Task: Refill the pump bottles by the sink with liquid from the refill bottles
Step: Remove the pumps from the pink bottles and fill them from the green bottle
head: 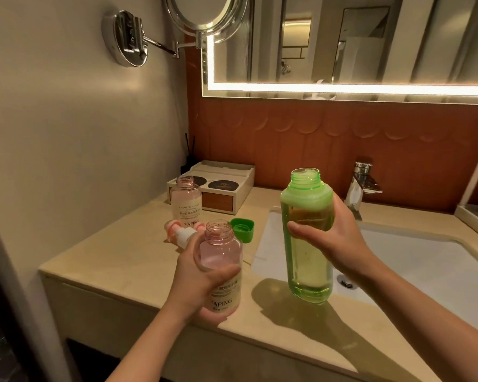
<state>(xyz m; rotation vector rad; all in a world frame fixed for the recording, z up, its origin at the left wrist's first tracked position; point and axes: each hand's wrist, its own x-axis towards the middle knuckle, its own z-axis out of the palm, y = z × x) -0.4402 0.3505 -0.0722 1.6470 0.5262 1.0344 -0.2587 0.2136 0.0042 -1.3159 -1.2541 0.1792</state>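
My left hand (198,282) grips a pink pump bottle (221,260) with a cream YAPING label, uncapped, held just above the counter's front edge. My right hand (340,244) holds a tall green refill bottle (307,230) upright over the counter by the sink, its mouth open and yellow-green liquid filling most of it. A second pink bottle (186,201) stands open further back on the counter. Pump heads (181,232) lie on the counter behind my left hand. The green cap (243,228) lies beside them.
A white sink basin (425,260) with a chrome tap (362,186) lies to the right. A cream amenity tray (224,188) sits at the back by the wall, with a reed diffuser (189,158) behind it. A mirror arm (155,42) juts from the left wall.
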